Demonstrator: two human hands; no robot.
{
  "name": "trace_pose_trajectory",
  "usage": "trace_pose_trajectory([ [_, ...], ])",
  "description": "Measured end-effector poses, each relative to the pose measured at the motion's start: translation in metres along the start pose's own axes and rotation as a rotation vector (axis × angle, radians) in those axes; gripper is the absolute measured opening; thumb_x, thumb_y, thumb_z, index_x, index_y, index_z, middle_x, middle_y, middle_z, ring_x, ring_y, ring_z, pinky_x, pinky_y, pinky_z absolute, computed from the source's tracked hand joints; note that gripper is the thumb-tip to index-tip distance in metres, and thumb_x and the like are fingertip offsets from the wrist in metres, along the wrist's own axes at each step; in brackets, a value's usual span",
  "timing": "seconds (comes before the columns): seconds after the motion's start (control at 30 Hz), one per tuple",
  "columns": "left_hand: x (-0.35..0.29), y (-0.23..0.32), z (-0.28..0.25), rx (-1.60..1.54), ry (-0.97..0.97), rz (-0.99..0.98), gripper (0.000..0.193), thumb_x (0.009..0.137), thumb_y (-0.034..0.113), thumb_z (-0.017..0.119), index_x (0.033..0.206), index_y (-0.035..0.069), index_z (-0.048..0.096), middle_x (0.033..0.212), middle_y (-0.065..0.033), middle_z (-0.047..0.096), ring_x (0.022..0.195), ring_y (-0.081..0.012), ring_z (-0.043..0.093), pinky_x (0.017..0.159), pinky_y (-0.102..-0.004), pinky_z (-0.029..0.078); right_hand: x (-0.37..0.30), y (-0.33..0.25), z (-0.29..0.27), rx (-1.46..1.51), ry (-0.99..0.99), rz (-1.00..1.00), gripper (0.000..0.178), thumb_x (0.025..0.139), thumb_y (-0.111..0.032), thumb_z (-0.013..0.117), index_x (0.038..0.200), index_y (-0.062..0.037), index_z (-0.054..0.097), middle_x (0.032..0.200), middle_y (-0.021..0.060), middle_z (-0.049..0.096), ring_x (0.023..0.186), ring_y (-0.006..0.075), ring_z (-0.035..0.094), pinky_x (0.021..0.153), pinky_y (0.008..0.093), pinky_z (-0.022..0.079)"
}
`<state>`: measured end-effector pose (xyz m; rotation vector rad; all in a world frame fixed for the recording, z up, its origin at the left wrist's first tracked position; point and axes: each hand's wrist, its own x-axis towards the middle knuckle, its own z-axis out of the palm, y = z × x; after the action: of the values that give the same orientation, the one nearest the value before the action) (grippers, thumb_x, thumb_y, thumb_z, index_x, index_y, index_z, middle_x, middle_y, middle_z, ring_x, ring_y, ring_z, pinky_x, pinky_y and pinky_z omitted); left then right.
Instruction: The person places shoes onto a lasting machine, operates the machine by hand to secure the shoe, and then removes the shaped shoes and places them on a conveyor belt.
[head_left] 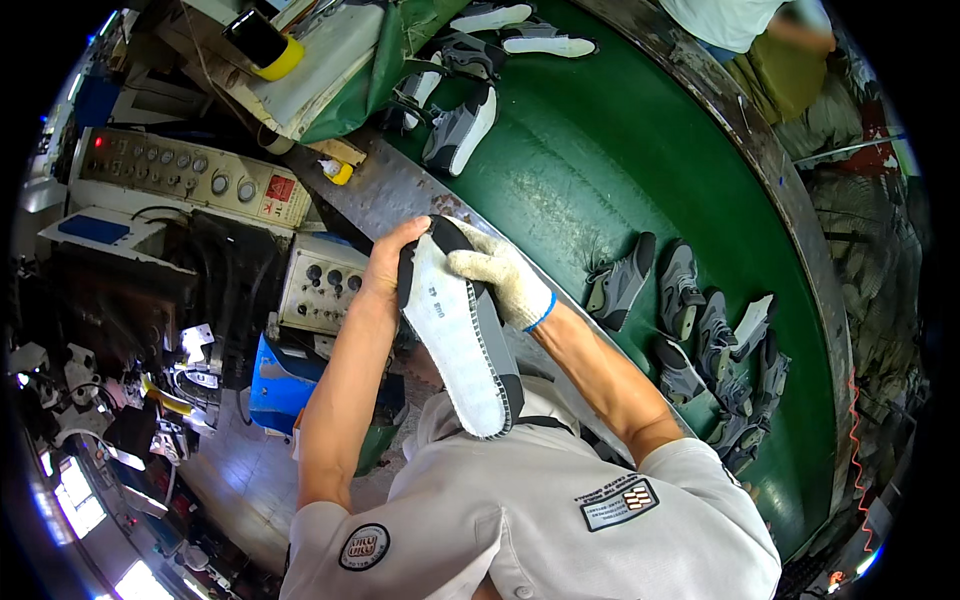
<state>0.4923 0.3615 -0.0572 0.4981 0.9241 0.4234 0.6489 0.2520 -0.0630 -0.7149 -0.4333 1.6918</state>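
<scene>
I hold up a grey and black shoe upper [455, 340] with its white stitched underside facing me. A line of dark stitching runs round the edge of the white sole fabric. My left hand [392, 262], bare, grips the upper's dark far end from the left side, with some fingers hidden behind it. My right hand [505, 278], in a cream knit glove with a blue cuff, is closed on the same end from the right. The near end of the upper hangs toward my shirt, with neither hand on it.
A green conveyor belt [560, 190] with metal edging curves along the right. Several shoe uppers lie on it, far [462, 132] and right [715, 335]. A small yellow bottle [338, 172] stands on the metal edge. Machines with a control panel [190, 172] stand left. Another person [715, 20] is beyond the belt.
</scene>
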Motion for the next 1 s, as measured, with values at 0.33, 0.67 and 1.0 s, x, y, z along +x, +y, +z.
trace_pose_trajectory([
  [0.33, 0.011, -0.004, 0.009, 0.048, -0.038, -0.038, 0.028, 0.089, 0.028, 0.069, 0.101, 0.002, 0.069, 0.091, -0.0102, 0.072, 0.077, -0.0209, 0.069, 0.073, -0.0344, 0.057, -0.004, -0.002, -0.005, -0.003, 0.072, -0.015, 0.066, 0.087, -0.017, 0.067, 0.147, -0.0002, 0.045, 0.124, 0.0069, 0.063, 0.108, 0.0144, 0.061, 0.097, 0.0295, 0.048],
  [0.67, 0.026, -0.033, -0.044, 0.254, 0.173, 0.049, 0.063, 0.098, 0.044, 0.063, 0.127, -0.011, 0.058, 0.122, -0.026, 0.066, 0.106, -0.0312, 0.069, 0.088, -0.0386, 0.056, 0.022, 0.015, -0.102, -0.269, 0.308, -0.021, 0.072, 0.087, -0.023, 0.068, 0.149, 0.0023, 0.043, 0.12, 0.0105, 0.066, 0.096, 0.0159, 0.064, 0.086, 0.0285, 0.052],
  [1.0, -0.126, -0.09, -0.169, 0.494, 0.775, 0.458, 0.025, 0.099, 0.013, 0.062, 0.114, -0.006, 0.068, 0.102, -0.0143, 0.075, 0.093, -0.017, 0.071, 0.082, -0.0284, 0.054, 0.054, -0.045, -0.251, -1.936, 0.566, 0.628, 0.08, 0.087, -0.056, 0.068, 0.14, 0.0016, 0.051, 0.13, 0.0281, 0.062, 0.117, 0.0399, 0.063, 0.096, 0.0452, 0.051],
])
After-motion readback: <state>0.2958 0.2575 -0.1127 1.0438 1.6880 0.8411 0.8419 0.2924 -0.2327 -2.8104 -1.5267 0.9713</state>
